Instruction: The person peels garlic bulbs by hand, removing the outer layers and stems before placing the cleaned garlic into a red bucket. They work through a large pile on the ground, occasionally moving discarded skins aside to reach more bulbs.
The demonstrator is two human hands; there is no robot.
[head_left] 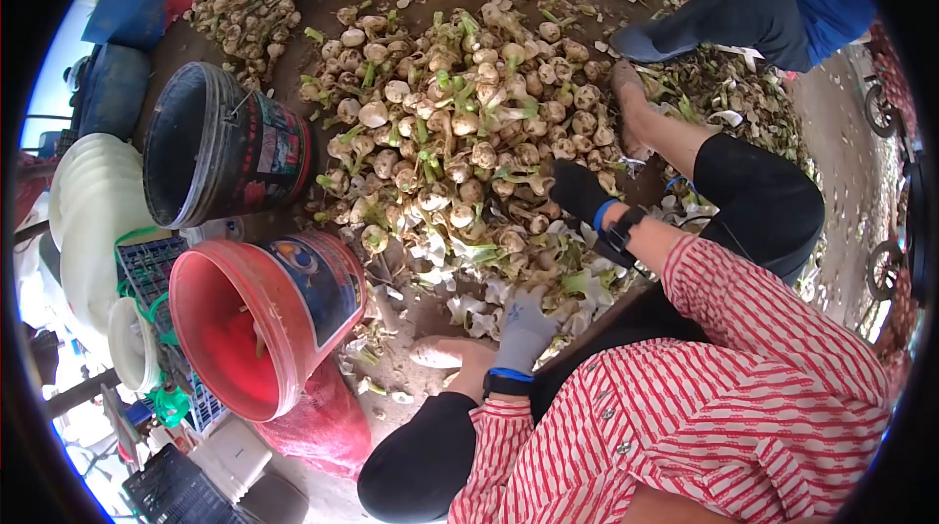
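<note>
A big heap of pale bulbs with green stalks (460, 123) covers the dirt ground in front of me. My right hand (577, 191), in a black glove with a watch at the wrist, reaches into the heap's near edge and lies on the bulbs; its fingers are hidden. My left hand (525, 326), in a grey glove with a dark wristband, rests fingers apart on white husks (479, 314) beside my bare foot (445, 353). I wear a red-striped shirt and black trousers.
A black bucket (210, 147) and a red bucket (245, 328) lie tipped left of the heap. A red mesh sack (323, 426), a blue crate (147, 270) and white sacks (88, 211) are further left. Another person in dark trousers (743, 5) sits at the top right.
</note>
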